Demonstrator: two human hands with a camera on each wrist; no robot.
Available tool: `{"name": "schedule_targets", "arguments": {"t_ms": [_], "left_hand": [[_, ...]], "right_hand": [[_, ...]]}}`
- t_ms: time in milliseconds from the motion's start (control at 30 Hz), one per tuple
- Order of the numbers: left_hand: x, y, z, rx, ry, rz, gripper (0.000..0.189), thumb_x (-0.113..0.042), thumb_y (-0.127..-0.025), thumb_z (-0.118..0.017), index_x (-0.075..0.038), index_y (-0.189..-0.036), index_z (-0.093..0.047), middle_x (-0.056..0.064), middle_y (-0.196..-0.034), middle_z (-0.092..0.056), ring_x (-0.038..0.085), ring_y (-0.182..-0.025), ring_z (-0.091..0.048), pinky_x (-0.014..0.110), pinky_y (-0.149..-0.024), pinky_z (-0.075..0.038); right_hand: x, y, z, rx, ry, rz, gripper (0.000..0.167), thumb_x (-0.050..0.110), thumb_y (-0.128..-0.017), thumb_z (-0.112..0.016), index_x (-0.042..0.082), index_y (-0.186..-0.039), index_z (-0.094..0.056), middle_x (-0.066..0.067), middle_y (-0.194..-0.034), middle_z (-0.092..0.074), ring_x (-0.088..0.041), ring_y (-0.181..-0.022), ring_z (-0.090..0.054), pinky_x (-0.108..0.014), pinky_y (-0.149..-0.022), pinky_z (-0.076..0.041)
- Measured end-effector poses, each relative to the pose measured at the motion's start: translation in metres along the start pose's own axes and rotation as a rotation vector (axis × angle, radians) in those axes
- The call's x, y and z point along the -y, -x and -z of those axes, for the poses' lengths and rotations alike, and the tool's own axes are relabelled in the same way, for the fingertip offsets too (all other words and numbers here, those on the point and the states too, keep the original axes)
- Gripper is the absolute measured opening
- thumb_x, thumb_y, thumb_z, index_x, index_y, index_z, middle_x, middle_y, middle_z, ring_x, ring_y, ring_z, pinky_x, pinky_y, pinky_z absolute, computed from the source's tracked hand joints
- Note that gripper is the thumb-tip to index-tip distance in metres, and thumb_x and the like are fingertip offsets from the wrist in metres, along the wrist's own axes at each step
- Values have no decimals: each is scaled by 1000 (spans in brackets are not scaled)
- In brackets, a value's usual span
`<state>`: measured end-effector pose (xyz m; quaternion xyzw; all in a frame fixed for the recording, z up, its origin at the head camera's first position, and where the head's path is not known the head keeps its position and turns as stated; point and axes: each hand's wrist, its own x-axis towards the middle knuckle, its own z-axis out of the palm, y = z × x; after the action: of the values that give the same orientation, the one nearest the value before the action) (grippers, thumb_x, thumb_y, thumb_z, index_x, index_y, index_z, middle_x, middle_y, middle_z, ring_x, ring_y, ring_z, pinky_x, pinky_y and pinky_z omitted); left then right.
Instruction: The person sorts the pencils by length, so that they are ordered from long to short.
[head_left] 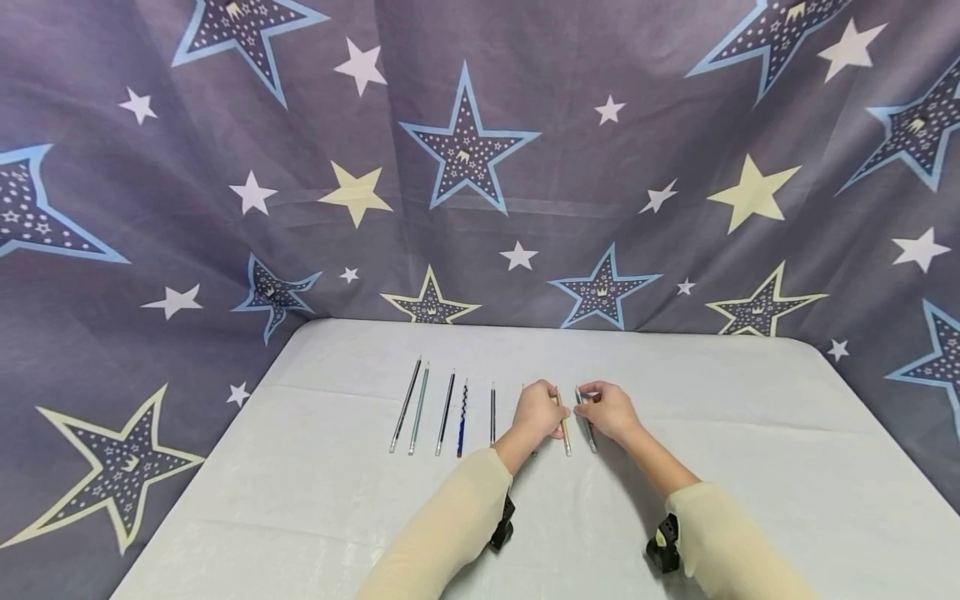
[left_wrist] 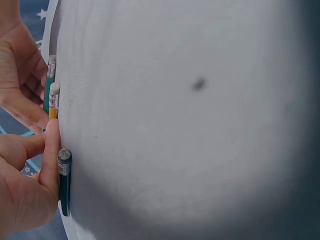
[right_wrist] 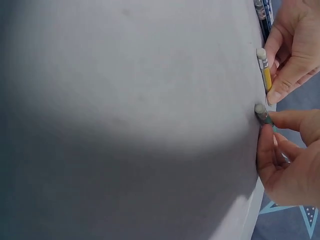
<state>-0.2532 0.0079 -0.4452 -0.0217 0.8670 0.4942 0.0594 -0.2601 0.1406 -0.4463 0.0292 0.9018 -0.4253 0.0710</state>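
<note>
Near the middle of the table my left hand [head_left: 538, 412] pinches a yellow pencil [head_left: 564, 437], its white eraser end toward me. Just to its right, my right hand [head_left: 611, 410] pinches a green pencil [head_left: 588, 429] between thumb and fingers. In the right wrist view the yellow pencil [right_wrist: 266, 77] and the green pencil [right_wrist: 262, 115] lie close together, eraser ends showing. A dark pencil [left_wrist: 64, 182] sits beside my left hand in the left wrist view; in the head view my hand mostly hides it.
Left of my hands a spaced row lies on the light grey table [head_left: 262, 500]: a black pencil [head_left: 405, 404], a teal pencil [head_left: 418, 408], a dark pencil [head_left: 446, 412], a blue patterned pencil [head_left: 462, 421] and another dark pencil [head_left: 492, 412]. A star-print curtain [head_left: 525, 233] hangs behind.
</note>
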Motion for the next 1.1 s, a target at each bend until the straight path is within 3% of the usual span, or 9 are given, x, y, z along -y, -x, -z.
{"name": "schedule_targets", "arguments": {"t_ms": [633, 833, 967, 1100], "left_hand": [[0, -2, -4, 11, -23, 10, 36, -2, -81, -69, 3, -114, -56, 11, -80, -61, 12, -45, -59, 18, -42, -52], [-2, -2, -2, 4, -73, -21, 37, -11, -84, -68, 3, -116, -55, 13, -83, -64, 11, -44, -59, 17, -40, -50], [-2, -3, 2, 35, -46, -41, 41, -19, -87, -65, 2, -120, -53, 12, -86, -66, 13, -45, -61, 20, -41, -51], [0, -4, 18, 45, 54, -43, 37, -20, -88, -64, -2, -119, -56, 11, -92, -66, 21, -56, -65, 24, -46, -55]], "right_hand": [[-2, -1, -1, -24, 47, 25, 35, 9, -84, -65, -3, -116, -60, -8, -79, -56, -9, -46, -48, -22, -44, -45], [-3, -2, 2, -35, 94, 41, 36, 13, -83, -67, -2, -114, -61, -14, -91, -61, -13, -60, -54, -22, -50, -46], [-4, 0, 7, -50, 144, 79, 36, 16, -84, -65, -3, -114, -61, -17, -94, -63, -17, -71, -55, -23, -55, -45], [-5, 4, 15, -73, 200, 135, 35, 16, -85, -63, -2, -115, -61, -15, -89, -63, -20, -72, -55, -28, -59, -46]]}}
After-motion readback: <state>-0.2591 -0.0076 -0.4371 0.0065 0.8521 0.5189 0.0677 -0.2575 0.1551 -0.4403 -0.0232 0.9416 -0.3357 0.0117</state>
